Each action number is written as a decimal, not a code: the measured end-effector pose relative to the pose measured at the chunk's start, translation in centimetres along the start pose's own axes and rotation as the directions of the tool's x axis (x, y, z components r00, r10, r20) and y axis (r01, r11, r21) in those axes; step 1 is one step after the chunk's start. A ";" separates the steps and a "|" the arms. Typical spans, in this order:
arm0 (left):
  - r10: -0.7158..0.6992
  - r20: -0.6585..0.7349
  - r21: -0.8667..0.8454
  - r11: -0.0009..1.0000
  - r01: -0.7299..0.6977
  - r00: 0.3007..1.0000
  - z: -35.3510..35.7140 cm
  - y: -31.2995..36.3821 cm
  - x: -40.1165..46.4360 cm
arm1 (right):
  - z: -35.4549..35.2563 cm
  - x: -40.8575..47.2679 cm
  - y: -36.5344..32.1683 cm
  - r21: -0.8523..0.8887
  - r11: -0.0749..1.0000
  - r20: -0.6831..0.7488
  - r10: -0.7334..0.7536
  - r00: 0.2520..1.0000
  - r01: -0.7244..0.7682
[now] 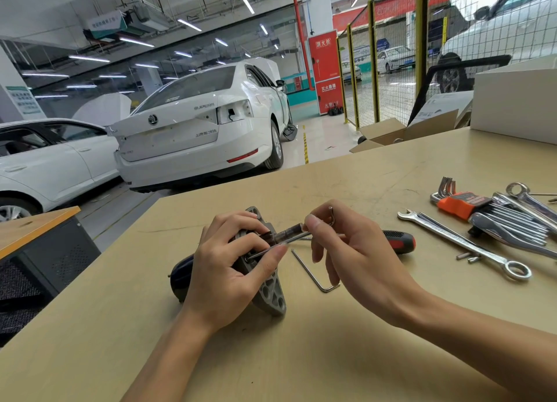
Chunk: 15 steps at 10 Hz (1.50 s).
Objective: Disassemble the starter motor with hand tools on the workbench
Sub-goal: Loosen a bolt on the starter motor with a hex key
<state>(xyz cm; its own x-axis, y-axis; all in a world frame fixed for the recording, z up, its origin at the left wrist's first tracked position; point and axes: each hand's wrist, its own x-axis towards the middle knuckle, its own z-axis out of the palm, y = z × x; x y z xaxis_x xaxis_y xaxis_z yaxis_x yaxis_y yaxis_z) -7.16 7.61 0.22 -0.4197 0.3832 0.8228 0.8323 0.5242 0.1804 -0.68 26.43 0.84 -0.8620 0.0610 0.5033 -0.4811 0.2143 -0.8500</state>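
The starter motor [265,284] lies on its side on the workbench [346,175], near the front edge — dark body to the left, grey flange plate facing right. The left hand [232,266] is wrapped over the flange, fingers curled round it, thumb lying along the plate. The right hand [346,251] pinches a bent hex key [301,238] between thumb and forefinger; its long arm runs into the flange, and its short leg stands up above the knuckles. A second hex key [313,273] lies flat on the bench just beside the motor, below the right hand. A black-and-red screwdriver handle [398,241] shows behind the right hand. Further right, well apart — a combination spanner [464,244] and an orange-holdered hex key set [470,205], with other chrome tools alongside.
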 end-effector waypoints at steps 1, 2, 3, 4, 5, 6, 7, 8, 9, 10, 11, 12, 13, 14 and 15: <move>-0.005 0.004 -0.001 1.000 0.005 1.000 0.0 0.0 0.0 | 0.0 0.0 0.0 -0.015 1.000 -0.001 -0.004 1.000 0.004; -0.006 0.003 0.000 1.000 0.006 1.000 0.0 0.0 0.0 | 0.0 0.1 0.0 -0.017 1.000 0.001 -0.002 1.000 0.002; -0.006 0.002 0.000 1.000 0.006 1.000 0.1 0.0 0.0 | 0.0 0.1 0.1 -0.009 1.000 0.002 0.007 1.000 -0.007; -0.007 0.004 0.001 1.000 0.007 1.000 0.1 0.0 0.0 | 0.0 0.1 0.1 -0.022 1.000 0.001 0.009 1.000 -0.008; -0.004 0.003 0.002 1.000 0.004 1.000 0.1 0.0 0.0 | 0.0 0.1 0.2 -0.021 1.000 0.004 0.013 1.000 -0.013; -0.010 0.008 0.001 1.000 0.010 1.000 0.1 0.0 0.0 | 0.0 0.1 0.2 -0.008 1.000 0.007 0.017 1.000 -0.017; -0.009 0.007 0.001 1.000 0.009 1.000 0.0 0.0 0.0 | 0.1 0.1 0.2 0.003 1.000 -0.001 0.020 1.000 -0.020; -0.006 0.004 0.004 1.000 0.006 1.000 0.0 0.1 0.0 | 0.1 0.1 0.3 0.028 0.999 -0.011 0.022 1.000 -0.022; -0.008 0.005 0.001 1.000 0.008 1.000 0.0 0.2 0.0 | 0.1 0.2 0.3 0.042 0.999 -0.020 0.018 1.000 -0.017; -0.004 0.004 0.000 1.000 0.004 1.000 0.0 0.2 0.0 | 0.1 0.2 0.3 0.071 0.997 -0.028 0.010 1.000 -0.008; -0.006 0.004 0.001 1.000 0.006 1.000 0.0 0.1 0.0 | 0.1 0.2 0.3 0.076 0.997 -0.035 0.008 0.999 -0.005; -0.005 0.005 0.000 1.000 0.005 1.000 0.0 0.1 0.0 | 0.0 0.2 0.2 0.073 0.997 -0.042 0.015 0.999 -0.011; -0.005 0.004 -0.002 1.000 0.005 1.000 0.0 0.1 0.0 | 0.0 0.2 0.0 0.057 0.998 -0.046 0.020 0.999 -0.018; -0.005 0.002 -0.003 1.000 0.005 1.000 0.0 0.1 0.0 | 0.1 0.2 -0.1 0.062 0.998 -0.049 0.022 0.999 -0.019; -0.008 0.002 -0.005 1.000 0.008 1.000 0.0 0.1 0.0 | 0.0 0.1 0.0 0.054 0.998 -0.050 0.018 0.999 -0.016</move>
<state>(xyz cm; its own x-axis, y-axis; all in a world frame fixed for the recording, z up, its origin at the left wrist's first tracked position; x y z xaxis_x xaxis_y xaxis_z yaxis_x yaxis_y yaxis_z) -7.04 7.69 0.23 -0.4270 0.3809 0.8201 0.8307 0.5235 0.1893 -0.79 26.39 0.92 -0.8617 0.1136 0.4946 -0.4754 0.1605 -0.8650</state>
